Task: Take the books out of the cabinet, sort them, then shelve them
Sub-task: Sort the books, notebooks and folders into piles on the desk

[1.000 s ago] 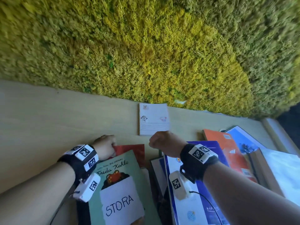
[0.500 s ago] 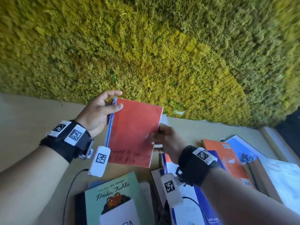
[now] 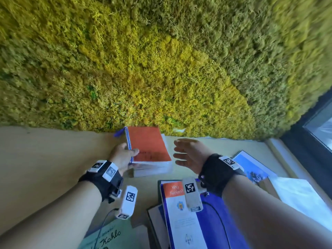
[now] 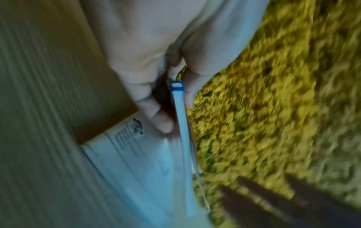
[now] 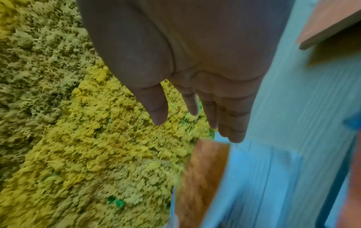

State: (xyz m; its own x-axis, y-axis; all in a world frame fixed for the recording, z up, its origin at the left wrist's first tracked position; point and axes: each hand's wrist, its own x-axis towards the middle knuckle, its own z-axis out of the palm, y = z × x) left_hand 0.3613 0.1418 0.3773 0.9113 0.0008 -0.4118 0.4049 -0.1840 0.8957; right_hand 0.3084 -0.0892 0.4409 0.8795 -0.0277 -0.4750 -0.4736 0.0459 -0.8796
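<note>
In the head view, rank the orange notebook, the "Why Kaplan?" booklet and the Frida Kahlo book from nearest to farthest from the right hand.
From the right hand:
1. Orange notebook, just to its left, in the left hand's grip.
2. "Why Kaplan?" booklet, below the wrist, toward the person.
3. Frida Kahlo book, at the lower left edge.

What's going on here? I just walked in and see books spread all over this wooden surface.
A person is sorting books on a pale wooden surface in front of a moss wall. Their left hand pinches the spine edge of a thin orange-covered notebook, which lies over a small white booklet by the wall. The right hand hovers open just beside it, holding nothing. More books lie nearer the person, including a blue and white one with an orange label.
</note>
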